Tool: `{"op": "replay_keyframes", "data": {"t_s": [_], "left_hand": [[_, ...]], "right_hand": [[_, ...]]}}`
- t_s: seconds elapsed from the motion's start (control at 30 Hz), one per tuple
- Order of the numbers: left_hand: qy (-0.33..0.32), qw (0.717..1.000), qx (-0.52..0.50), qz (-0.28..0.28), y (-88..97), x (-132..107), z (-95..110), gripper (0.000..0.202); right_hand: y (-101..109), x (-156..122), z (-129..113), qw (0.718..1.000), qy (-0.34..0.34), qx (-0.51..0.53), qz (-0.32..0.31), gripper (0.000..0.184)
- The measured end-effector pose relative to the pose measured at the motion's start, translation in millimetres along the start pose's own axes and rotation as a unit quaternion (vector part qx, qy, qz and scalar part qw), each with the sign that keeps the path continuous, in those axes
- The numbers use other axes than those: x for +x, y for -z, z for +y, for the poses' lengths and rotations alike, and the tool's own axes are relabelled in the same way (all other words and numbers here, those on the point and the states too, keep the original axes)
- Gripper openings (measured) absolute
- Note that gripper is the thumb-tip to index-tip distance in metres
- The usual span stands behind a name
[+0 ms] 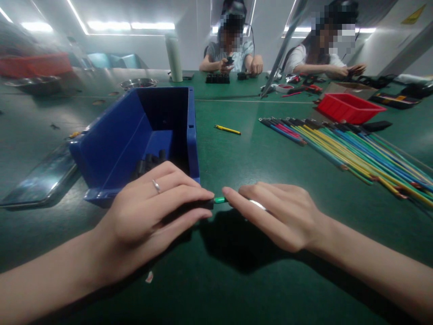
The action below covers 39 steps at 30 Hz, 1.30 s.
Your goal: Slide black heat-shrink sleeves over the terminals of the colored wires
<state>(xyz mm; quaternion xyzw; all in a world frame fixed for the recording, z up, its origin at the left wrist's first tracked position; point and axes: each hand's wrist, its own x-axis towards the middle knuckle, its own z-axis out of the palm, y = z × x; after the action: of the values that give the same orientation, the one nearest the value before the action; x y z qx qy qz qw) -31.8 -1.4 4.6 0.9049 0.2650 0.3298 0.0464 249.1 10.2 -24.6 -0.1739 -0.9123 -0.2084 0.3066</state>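
Note:
Just in front of the blue bin, my left hand (149, 212) has its fingers and thumb closed on a black sleeve (207, 204). A short stretch of green wire (219, 200) shows between that sleeve and my right hand (280, 212). My right fingers are pinched round the wire, and the rest of it is hidden under them. The wire's near end meets the sleeve's open end; how deep it sits inside cannot be seen. Several black sleeves (149, 163) lie in the blue bin (111, 131), partly covered by my left hand.
To the right lies a row of coloured wires (352, 149) beside a red tray (352, 108). A yellow pen (228, 130) rests mid-table, and a phone (43, 176) lies left of the bin. Across the table sit two people (230, 54) (318, 63) handling parts.

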Motion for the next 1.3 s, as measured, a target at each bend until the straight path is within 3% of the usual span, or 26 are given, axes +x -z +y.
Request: {"op": "replay_keyframes", "data": {"t_s": [0.1, 0.27, 0.47, 0.8, 1.3], "left_hand": [[-0.005, 1.000, -0.007, -0.006, 0.1, -3.8, -1.1, 0.023], [0.063, 0.998, 0.022, -0.005, 12.4, -6.9, -1.4, 0.048], [0.050, 0.995, 0.074, 0.050, 19.2, -3.7, -4.4, 0.030], [0.019, 0.994, 0.095, 0.052, 12.9, -2.3, -3.4, 0.012], [-0.002, 0.998, 0.042, 0.037, 8.6, 3.7, 0.6, 0.008]], "right_hand": [[1.2, 3.4, -2.9, 1.000, -0.007, 0.002, 0.007, 0.032], [6.8, 5.2, 2.4, 1.000, -0.006, -0.024, 0.004, 0.024], [8.6, -1.8, 11.5, 0.998, -0.032, -0.052, 0.018, 0.021], [10.6, 1.3, 10.1, 0.998, -0.031, -0.057, 0.019, 0.021], [6.1, 3.1, 5.3, 1.000, -0.021, -0.013, 0.015, 0.024]]}}
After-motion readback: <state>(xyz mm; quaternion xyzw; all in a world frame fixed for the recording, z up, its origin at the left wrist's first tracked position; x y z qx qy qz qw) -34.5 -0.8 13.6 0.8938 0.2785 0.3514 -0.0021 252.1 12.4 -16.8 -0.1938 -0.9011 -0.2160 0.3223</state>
